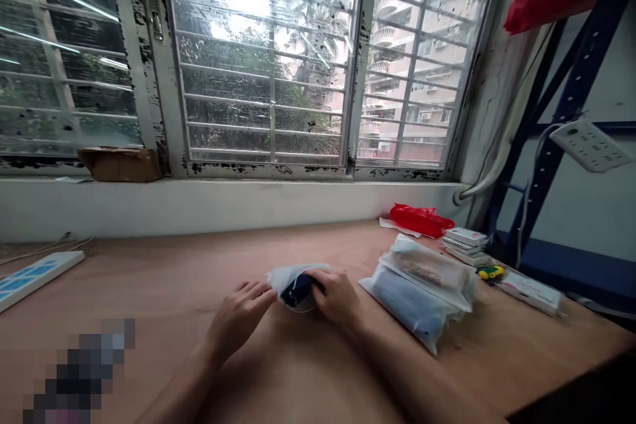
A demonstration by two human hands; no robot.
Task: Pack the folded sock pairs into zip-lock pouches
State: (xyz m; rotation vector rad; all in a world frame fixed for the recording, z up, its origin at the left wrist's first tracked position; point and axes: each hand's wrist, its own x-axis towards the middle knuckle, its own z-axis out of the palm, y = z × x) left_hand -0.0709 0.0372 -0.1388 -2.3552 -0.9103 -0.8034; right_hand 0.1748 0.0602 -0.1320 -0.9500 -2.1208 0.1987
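Note:
A frosted plastic bag (pixel 279 274) is held between my two hands just above the wooden table, its mouth facing me. Inside the mouth shows a dark navy item (pixel 297 291) with small white marks, which looks like folded cloth. With its fingers closed at the bag's left edge, my left hand (pixel 243 315) grips the plastic. My right hand (pixel 338 295) is closed over the right side of the opening, thumb against the navy item. Its fingertips are partly hidden by the bag and the item.
Right of my hands lie filled frosted bags (pixel 410 301). Beyond them are a red plastic bag (pixel 422 220), stacked small boxes (pixel 466 245) and a yellow-black object (pixel 491 272). A white power strip (pixel 40 278) lies at the left. A brown box (pixel 119 164) sits on the windowsill.

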